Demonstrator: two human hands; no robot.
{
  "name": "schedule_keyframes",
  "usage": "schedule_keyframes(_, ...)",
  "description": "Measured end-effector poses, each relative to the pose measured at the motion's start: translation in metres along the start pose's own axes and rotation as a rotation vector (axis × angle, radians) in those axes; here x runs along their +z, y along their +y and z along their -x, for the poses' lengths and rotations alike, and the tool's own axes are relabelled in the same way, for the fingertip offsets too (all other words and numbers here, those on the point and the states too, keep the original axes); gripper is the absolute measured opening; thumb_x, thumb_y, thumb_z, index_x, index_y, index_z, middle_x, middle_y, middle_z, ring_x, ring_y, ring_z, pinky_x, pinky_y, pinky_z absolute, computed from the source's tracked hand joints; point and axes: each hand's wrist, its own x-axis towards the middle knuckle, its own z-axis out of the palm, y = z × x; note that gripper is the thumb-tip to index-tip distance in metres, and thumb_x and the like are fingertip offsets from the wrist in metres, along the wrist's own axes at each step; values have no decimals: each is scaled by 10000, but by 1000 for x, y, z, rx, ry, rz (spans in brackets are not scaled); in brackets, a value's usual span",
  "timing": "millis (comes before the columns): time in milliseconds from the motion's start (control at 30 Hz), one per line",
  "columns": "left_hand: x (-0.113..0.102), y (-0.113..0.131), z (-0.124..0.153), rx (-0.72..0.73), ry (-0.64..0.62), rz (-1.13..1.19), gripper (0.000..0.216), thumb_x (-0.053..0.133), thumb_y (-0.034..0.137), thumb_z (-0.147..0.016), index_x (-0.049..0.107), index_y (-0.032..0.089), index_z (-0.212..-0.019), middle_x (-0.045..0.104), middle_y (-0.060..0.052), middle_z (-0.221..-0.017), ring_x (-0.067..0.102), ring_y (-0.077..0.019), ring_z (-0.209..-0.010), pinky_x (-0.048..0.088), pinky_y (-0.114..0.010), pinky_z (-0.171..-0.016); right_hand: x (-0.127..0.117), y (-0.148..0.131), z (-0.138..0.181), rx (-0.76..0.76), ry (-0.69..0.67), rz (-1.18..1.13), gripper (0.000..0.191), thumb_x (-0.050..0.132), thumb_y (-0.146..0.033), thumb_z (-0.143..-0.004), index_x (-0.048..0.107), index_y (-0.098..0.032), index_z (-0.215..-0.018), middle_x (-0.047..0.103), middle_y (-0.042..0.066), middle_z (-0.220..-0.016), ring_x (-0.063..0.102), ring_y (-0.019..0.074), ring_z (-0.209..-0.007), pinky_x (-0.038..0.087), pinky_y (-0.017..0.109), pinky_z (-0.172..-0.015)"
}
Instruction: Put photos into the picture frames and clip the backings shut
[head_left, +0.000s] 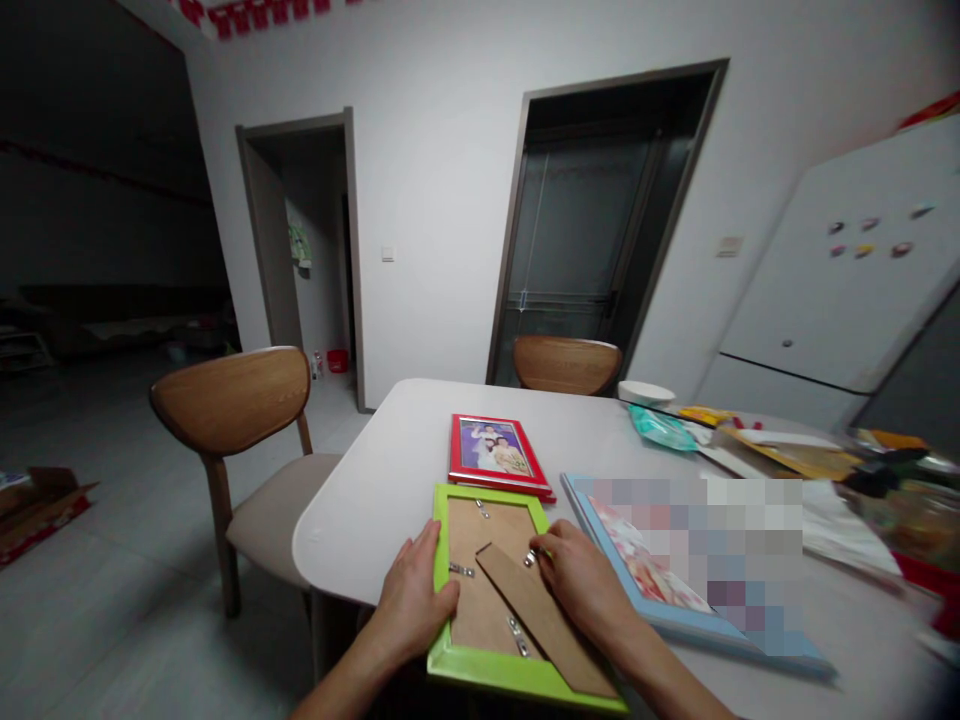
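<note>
A green picture frame (487,663) lies face down at the table's near edge, showing its brown backing board (466,530). The slanting stand strip (540,620) is attached across the back. My left hand (411,592) grips the left side of the frame, thumb on top. With fingers pinched together, my right hand (589,578) is at the small metal clip (530,558) on the right side; the fingertips partly hide it. Other metal clips show at the left (461,570), top and bottom of the backing.
Beyond it lies a red picture frame (454,455) with a photo. A larger blue frame (731,640) lies to the right, its picture partly blurred. Further right are a white bowl (646,393), a teal packet (661,428) and clutter. Wooden chairs (236,400) stand at the table (360,500).
</note>
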Motion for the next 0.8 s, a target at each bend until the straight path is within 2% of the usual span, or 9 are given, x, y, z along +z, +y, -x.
schedule_keyframes(133,0,0,0,-8,5,6,657,450,224,-658,283,36,-1264,356,-121,-1304,326,-202,-1182,209,-274,-997,-4,-1,4,-38,2,-24,265,382,-196,-757,642,-174,-808,570,102,-873,506,196,-834,373,288,-742)
schedule_keyframes(200,1,-1,0,-7,14,10,651,447,222,-656,289,42,-1262,358,-114,-1304,324,-196,-1183,200,-268,-1000,-8,-6,10,-93,8,-105,261,404,-239,-764,629,-184,-885,549,102,-995,474,209,-940,348,316,-826)
schedule_keyframes(267,2,-2,0,-8,30,19,645,449,227,-658,295,57,-1261,360,-105,-1304,322,-189,-1184,190,-261,-1003,-13,-17,15,-171,-40,-228,265,399,-282,-781,626,-201,-892,525,85,-1057,456,195,-985,340,307,-857)
schedule_keyframes(367,4,-3,0,-9,47,27,640,456,231,-659,302,67,-1258,362,-105,-1303,324,-189,-1183,189,-265,-1003,-14,-38,16,-272,-127,-350,263,389,-279,-795,637,-205,-843,557,64,-983,486,165,-924,364,273,-821)
schedule_keyframes(567,6,-5,-1,6,49,18,615,452,227,-669,317,76,-1250,379,-100,-1293,332,-183,-1181,199,-260,-1000,5,-64,-4,-250,-68,-149,203,465,-278,-754,655,-208,-742,586,48,-782,494,173,-797,357,273,-718)
schedule_keyframes(800,7,-3,-1,12,38,-22,596,444,210,-679,328,53,-1243,370,-117,-1296,327,-186,-1186,210,-271,-1001,11,-72,-8,-183,-9,-88,177,465,-280,-743,627,-210,-754,575,54,-799,501,178,-775,336,274,-673)
